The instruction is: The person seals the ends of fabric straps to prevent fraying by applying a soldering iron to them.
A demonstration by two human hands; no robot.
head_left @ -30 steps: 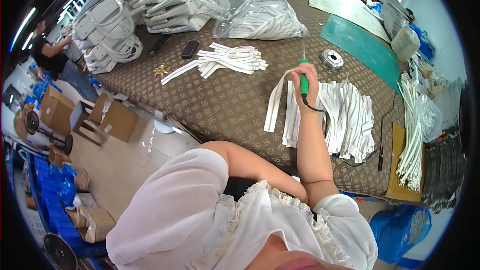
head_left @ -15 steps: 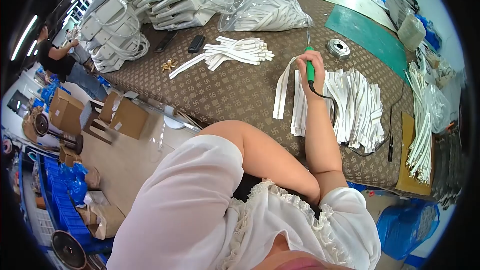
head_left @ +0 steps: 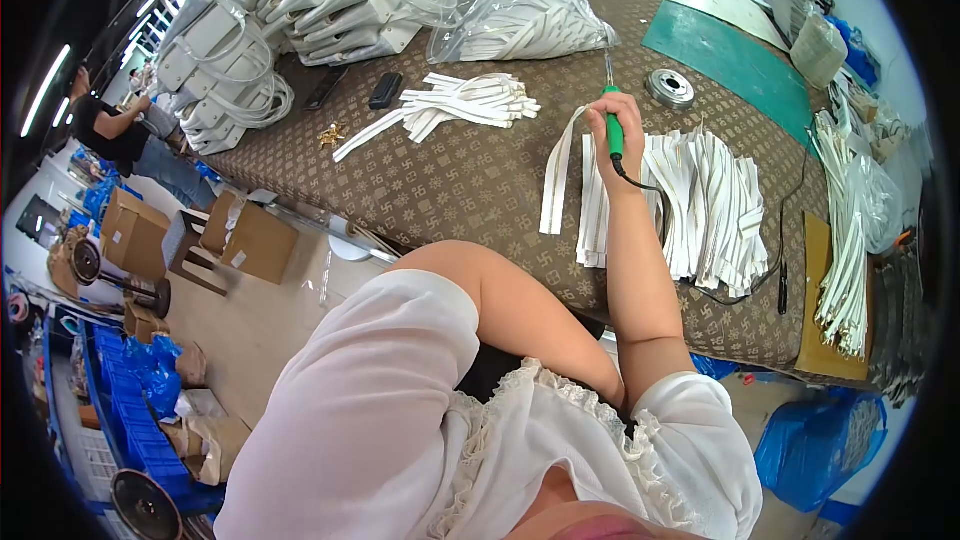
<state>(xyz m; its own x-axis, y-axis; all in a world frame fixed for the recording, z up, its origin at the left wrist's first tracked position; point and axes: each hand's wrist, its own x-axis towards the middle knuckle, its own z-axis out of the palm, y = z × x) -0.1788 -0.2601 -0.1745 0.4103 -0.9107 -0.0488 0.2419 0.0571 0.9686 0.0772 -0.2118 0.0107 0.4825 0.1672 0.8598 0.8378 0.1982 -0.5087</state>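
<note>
My right hand (head_left: 617, 126) is closed around the green handle of a soldering iron (head_left: 615, 140), its thin metal tip pointing away from me. A black cord trails from the handle end. At the thumb side of this hand, a white zipper strip (head_left: 556, 190) runs down onto the table, its upper end right by the fingers. Under and beside the right forearm lies a thick row of similar white strips (head_left: 705, 205). My left forearm (head_left: 545, 325) crosses low in front of my body, and its hand is hidden behind the right elbow.
Left of the strip lies a fanned bundle of strips (head_left: 470, 102), near a black case (head_left: 386, 91) and small gold pieces (head_left: 332, 134). Beyond are white bags (head_left: 340, 0) and a clear bag of strips (head_left: 525, 15). A round metal tin (head_left: 670, 89) sits by a green mat (head_left: 735, 70).
The whole view has shifted slightly. My right hand keeps its grip on the soldering iron in about the same place, and the left forearm has drawn a little to the left.
</note>
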